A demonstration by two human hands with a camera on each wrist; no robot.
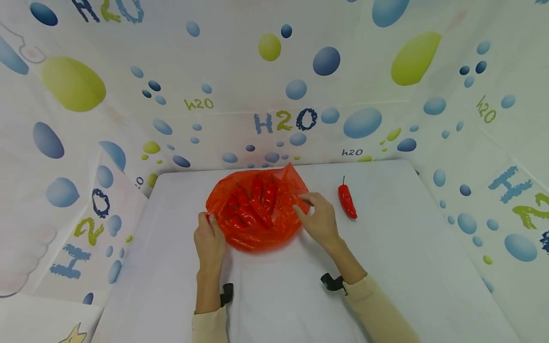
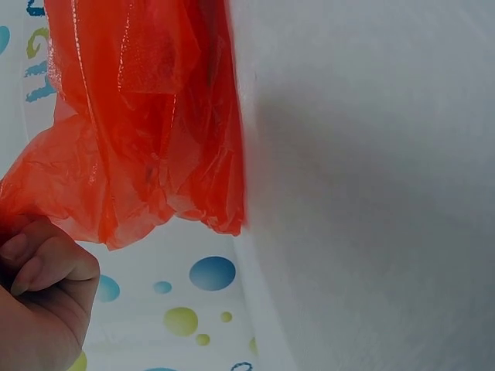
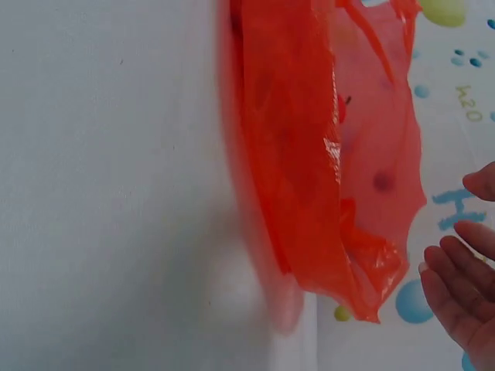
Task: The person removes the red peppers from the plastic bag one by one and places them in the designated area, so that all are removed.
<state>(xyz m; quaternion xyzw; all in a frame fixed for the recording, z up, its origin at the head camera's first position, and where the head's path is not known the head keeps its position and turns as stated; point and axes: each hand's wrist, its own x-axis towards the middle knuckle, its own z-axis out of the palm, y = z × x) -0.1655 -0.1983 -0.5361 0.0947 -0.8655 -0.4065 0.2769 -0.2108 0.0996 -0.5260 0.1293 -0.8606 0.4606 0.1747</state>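
Red bag point(image 1: 255, 243), its left edge clamped in the curled fingers of the left hand point(image 1: 209, 242), and I've got that clearly! Over at the bag's right edge, the right hand point(image 1: 319, 221) has its fingers apart, and my right-wrist view shows a gap between fingertips and plastic. Inside the bag, peppers point(image 1: 259, 210) heaped, red and glossy, stems showing. Right of the bag, one lone pepper point(image 1: 347, 202) lying on the white counter point(image 1: 274, 300). Behind the bag, I see bubble-printed sheeting point(image 1: 240, 57).

Bubble-printed white sheeting point(image 1: 231, 62) surrounds a white table point(image 1: 279, 295) on three sides.
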